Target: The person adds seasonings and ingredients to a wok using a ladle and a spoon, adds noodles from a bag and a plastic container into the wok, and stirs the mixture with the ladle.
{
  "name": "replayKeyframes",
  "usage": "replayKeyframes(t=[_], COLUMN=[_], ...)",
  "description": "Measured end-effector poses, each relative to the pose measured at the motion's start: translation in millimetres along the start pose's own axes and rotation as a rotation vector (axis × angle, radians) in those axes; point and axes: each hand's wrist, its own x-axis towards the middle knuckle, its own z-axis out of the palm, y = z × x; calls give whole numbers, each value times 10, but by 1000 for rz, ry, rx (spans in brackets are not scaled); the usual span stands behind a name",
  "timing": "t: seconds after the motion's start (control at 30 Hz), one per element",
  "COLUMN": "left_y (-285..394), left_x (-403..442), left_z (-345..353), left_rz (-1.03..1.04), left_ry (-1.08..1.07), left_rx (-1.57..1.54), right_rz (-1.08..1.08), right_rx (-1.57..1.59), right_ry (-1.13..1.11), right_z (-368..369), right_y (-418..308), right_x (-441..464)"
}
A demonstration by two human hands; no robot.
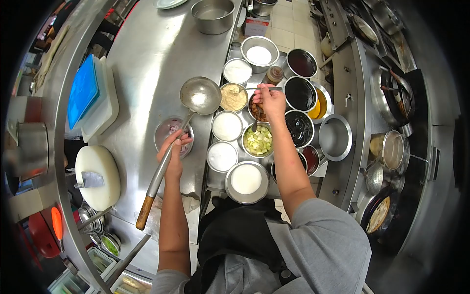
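My left hand [172, 153] is closed round the metal shaft of a long-handled ladle [200, 97] with a wooden grip end. The ladle's bowl hangs over the steel counter, just left of the bowl of tan powder [232, 100]. My right hand [270, 100] pinches the handle of a small spoon [277, 88], whose far end reaches the tan powder. Below that hand sits a partly hidden bowl of brown pieces [257, 111], and nearer me a bowl of pale green cubes [257, 141]. Beneath my left hand stands a bowl with sliced onion [166, 131].
Bowls of white ingredients [227, 126] and dark sauces [300, 93] crowd the right side. A steel pot [212, 17] stands at the far end. Left are a blue lid [83, 93] and a round white board with a cleaver [93, 179]. Stoves [342, 88] line the right.
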Motion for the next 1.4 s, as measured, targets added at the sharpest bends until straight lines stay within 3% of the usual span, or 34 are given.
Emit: replayKeyframes(t=[0.2,0.23,0.3,0.33,0.4,0.5,0.8,1.07,1.4], left_y=[-4,-9,-19,-22,-40,-47,17,37,17], left_x=[15,12,-4,3,-1,-52,-130,-135,-139], left_z=[21,33,49,54,39,-14,-103,-56,-33], left_rz=[-19,-7,-16,-25,-11,-8,3,31,12], left_ry=[-28,-44,-44,-42,-36,-14,22,-3,-10], left_rx=[14,3,-9,-23,-33,-44,-22,-4,-4], right_rz=[-103,-216,-607,-611,-418,-325,-345,-60,92], right_rx=[-50,-121,-491,-490,-323,-422,-440,-103,28], right_ry=[-200,-283,-185,-182,-67,-42,-50,-46,-1], right_z=[429,518,594,570,439,142,-89,-30,-33], right_y=[-355,-360,-364,-396,-457,-349,166,328,224], right_x=[-299,-373,-383,-370,-320,-192,-134,50,82])
